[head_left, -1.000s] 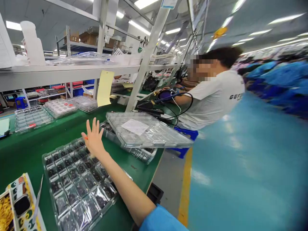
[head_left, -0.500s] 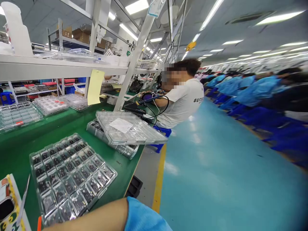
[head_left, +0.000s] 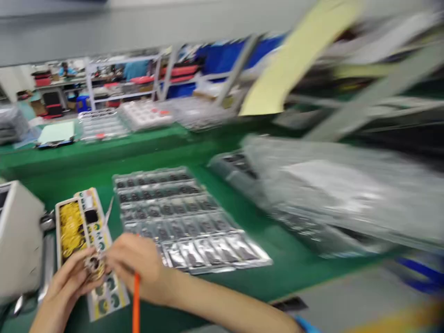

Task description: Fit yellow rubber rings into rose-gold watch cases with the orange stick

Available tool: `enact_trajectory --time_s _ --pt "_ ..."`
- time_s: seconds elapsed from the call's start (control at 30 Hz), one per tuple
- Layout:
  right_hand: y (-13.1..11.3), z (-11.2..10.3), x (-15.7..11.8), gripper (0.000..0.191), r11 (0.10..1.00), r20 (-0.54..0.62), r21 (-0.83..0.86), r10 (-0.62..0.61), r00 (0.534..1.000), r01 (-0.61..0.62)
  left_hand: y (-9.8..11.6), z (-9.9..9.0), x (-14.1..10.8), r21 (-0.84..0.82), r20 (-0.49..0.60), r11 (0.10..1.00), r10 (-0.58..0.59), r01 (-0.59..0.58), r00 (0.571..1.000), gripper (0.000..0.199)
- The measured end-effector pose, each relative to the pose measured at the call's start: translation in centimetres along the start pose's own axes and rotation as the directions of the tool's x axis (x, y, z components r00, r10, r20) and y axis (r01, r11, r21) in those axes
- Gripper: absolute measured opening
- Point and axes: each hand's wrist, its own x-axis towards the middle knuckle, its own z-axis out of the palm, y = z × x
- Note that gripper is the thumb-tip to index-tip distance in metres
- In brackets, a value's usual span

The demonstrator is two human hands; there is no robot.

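Observation:
My left hand (head_left: 65, 284) pinches a small round part (head_left: 93, 264), pale gold with a dark centre, over the bench. The fingertips of my right hand (head_left: 138, 263) are pressed together at that part's right side; what they hold is too blurred to make out. An orange stick (head_left: 136, 300) shows above and below my right hand; I cannot tell if it is gripped. Under the hands lies a patterned sticker sheet (head_left: 107, 296), beside a narrow box of yellow pieces (head_left: 71, 222). Tweezers (head_left: 109, 210) lie at the sheet's upper right.
A clear tray of dark parts in cells (head_left: 183, 217) lies right of my hands on the green bench (head_left: 166, 155). Stacked clear trays (head_left: 333, 199) stand farther right. A white device (head_left: 19, 245) is at left. A yellow paper (head_left: 274, 78) hangs from the shelf.
My view has swung left and down from the aisle to the bench. Both hands and the small round part now show; the seated person has left the view.

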Motion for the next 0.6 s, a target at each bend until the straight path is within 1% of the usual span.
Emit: enact_trajectory --time_s 0.03,0.07,0.1,0.13,0.17,0.2,0.27,0.3,0.33,0.4,0.53,0.6 --pt "0.1 -0.3 0.3 0.017 0.992 -0.050 0.105 0.080 0.996 -0.074 0.3 0.2 -0.4 -0.019 0.071 1.000 0.015 -0.014 0.997 0.061" --pt "0.3 -0.5 0.6 0.017 0.971 -0.054 0.189 0.162 0.985 -0.149 0.6 0.4 -0.6 -0.034 0.137 0.999 0.033 -0.029 0.990 0.061" --pt "0.6 -0.7 0.8 0.016 0.936 -0.031 0.266 0.248 0.968 -0.231 0.8 0.6 -0.7 -0.044 0.182 0.998 0.058 -0.051 0.982 0.060" --pt "0.8 -0.8 0.9 0.016 0.890 0.033 0.320 0.333 0.942 -0.326 1.1 0.9 -0.7 -0.054 0.214 0.996 0.083 -0.073 0.973 0.058" --pt "1.0 -0.9 0.9 0.017 0.824 0.111 0.367 0.422 0.900 -0.432 1.2 1.2 -0.7 -0.066 0.244 0.993 0.111 -0.097 0.963 0.057" --pt "1.1 -0.9 1.0 0.016 0.749 0.189 0.400 0.497 0.847 -0.528 1.3 1.4 -0.7 -0.077 0.270 0.990 0.137 -0.120 0.953 0.056" --pt "1.0 -1.1 0.9 0.016 0.612 0.307 0.430 0.592 0.745 -0.664 1.2 1.8 -0.7 -0.100 0.309 0.983 0.178 -0.154 0.934 0.053" --pt "0.8 -1.1 1.0 0.015 0.574 0.337 0.433 0.612 0.716 -0.695 1.1 1.9 -0.8 -0.109 0.324 0.980 0.194 -0.167 0.926 0.052" --pt "0.6 -1.1 1.0 0.016 0.553 0.356 0.433 0.621 0.698 -0.712 0.9 1.9 -0.8 -0.116 0.332 0.977 0.207 -0.178 0.920 0.050" --pt "0.1 -1.1 1.2 0.016 0.546 0.373 0.422 0.623 0.688 -0.724 0.5 1.9 -0.9 -0.121 0.330 0.973 0.227 -0.198 0.916 0.045" --pt "-0.7 -0.6 1.5 0.019 0.574 0.378 0.392 0.612 0.695 -0.719 0.1 1.8 -0.9 -0.081 0.274 0.967 0.256 -0.243 0.927 0.040" --pt "-0.9 -0.5 1.5 0.019 0.581 0.378 0.391 0.606 0.700 -0.714 0.0 1.8 -0.9 -0.063 0.253 0.959 0.282 -0.275 0.925 0.039"
